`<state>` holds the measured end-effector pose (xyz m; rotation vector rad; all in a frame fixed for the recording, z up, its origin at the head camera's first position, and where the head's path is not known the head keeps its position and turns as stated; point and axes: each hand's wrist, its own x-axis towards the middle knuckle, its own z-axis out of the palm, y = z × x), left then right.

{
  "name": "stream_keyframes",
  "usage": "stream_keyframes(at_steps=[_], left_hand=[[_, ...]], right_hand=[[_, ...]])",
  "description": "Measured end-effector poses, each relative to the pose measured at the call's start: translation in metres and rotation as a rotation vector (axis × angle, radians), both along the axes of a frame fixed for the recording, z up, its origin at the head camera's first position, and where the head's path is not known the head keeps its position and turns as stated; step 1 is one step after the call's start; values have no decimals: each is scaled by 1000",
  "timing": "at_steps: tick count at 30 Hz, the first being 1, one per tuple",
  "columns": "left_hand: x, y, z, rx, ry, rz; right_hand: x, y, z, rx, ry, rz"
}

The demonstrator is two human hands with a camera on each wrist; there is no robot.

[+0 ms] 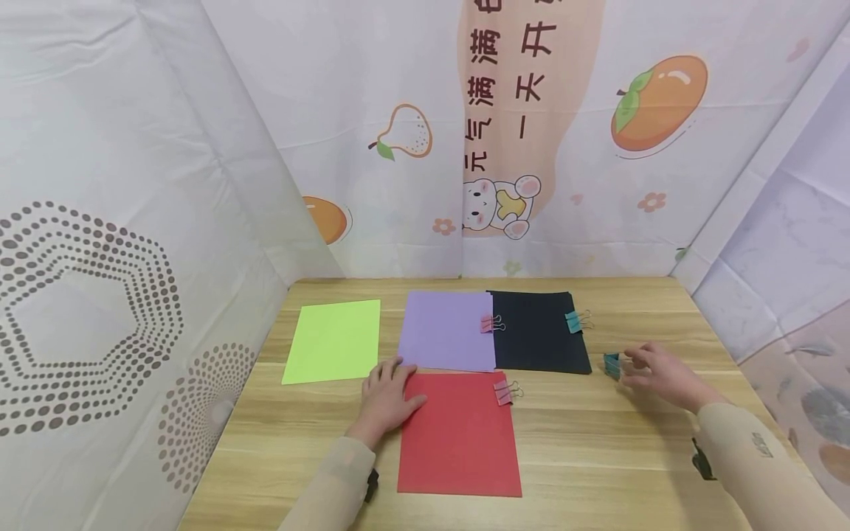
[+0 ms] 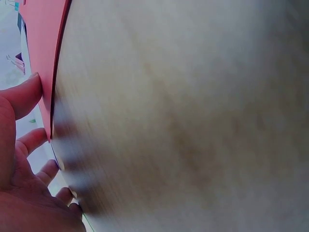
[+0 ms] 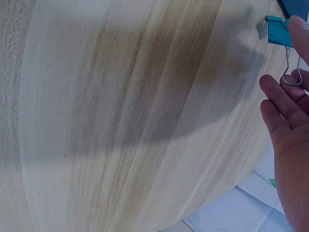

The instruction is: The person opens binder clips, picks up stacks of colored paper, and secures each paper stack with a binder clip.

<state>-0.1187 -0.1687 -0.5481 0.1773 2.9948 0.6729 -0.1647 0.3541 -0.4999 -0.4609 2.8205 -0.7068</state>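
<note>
A red sheet of paper (image 1: pixel 458 435) lies at the front middle of the wooden table (image 1: pixel 598 457), with a pink binder clip (image 1: pixel 505 391) on its right edge. My left hand (image 1: pixel 397 385) rests flat on the sheet's top left corner, fingers spread. In the left wrist view the same hand (image 2: pixel 24 141) touches the red sheet's (image 2: pixel 43 38) edge. To the right, my right hand (image 1: pixel 629 367) pinches a teal binder clip (image 1: pixel 612 364) just above the table. The right wrist view shows that clip (image 3: pixel 277 30) held by its wire handles (image 3: pixel 291 67) between my right hand's (image 3: pixel 287 58) thumb and fingers.
Behind the red sheet lie a green sheet (image 1: pixel 334 341), a purple sheet (image 1: pixel 446 330) with a pink clip (image 1: pixel 489 324), and a black sheet (image 1: pixel 539 332) with a teal clip (image 1: pixel 574 321). Printed cloth walls (image 1: pixel 119 243) enclose the table on three sides.
</note>
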Motion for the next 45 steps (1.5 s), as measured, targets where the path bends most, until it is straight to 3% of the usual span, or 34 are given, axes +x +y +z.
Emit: stream_keyframes(at_steps=[13,23,45], left_hand=[[2,-1,-7,13,26,5],[2,0,-4,15,-14,3],[1,0,-3,15,-8,8]], right_hand=[[-1,1,-8,-46,-32,-2],[0,0,-11,-68,-63,-11],[4,1,-17,-11,34,34]])
